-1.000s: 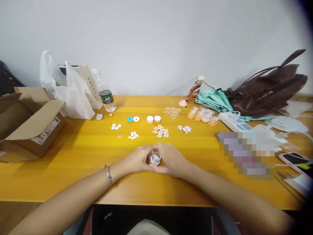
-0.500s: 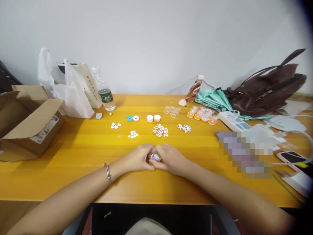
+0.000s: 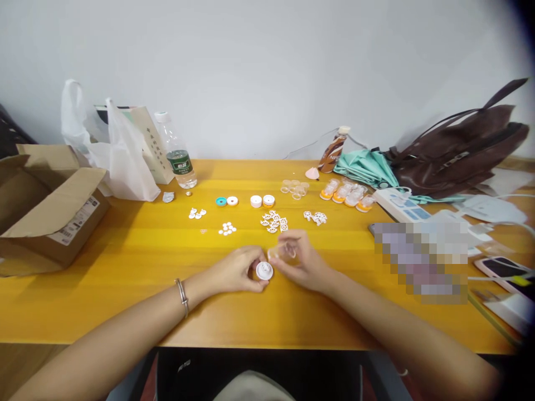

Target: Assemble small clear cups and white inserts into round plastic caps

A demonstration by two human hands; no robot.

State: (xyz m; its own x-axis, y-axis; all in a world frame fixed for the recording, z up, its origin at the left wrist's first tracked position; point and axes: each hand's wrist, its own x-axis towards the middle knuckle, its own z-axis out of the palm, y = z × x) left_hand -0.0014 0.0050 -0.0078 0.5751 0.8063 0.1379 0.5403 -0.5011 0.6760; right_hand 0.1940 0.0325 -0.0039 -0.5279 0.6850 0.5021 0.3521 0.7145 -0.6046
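My left hand (image 3: 242, 271) is closed on a small white round part (image 3: 264, 270) with a raised centre, gripped between thumb and fingers just above the table. To its right, my right hand (image 3: 307, 264) has fingers curled around a clear plastic cup (image 3: 285, 252), smeared a little by motion. The cup is apart from the white part. Beyond the hands lie white spoked pieces (image 3: 273, 221), small white discs (image 3: 227, 229) and white pieces with stems (image 3: 197, 214). Farther back are white round caps (image 3: 256, 201), a teal ring (image 3: 221, 201) and more clear cups (image 3: 295, 188).
A cardboard box (image 3: 79, 223), plastic bag (image 3: 129, 156) and water bottle (image 3: 180, 161) stand at left. Toward the right are orange-based clear pieces (image 3: 346, 194), a drink bottle (image 3: 334, 150), green folded fabric (image 3: 363, 168), a brown bag (image 3: 455, 150) and a power strip (image 3: 403, 206).
My right hand has moved right and slightly away, lifting the clear cup off the white part. My left hand stays almost in place, holding the white part.
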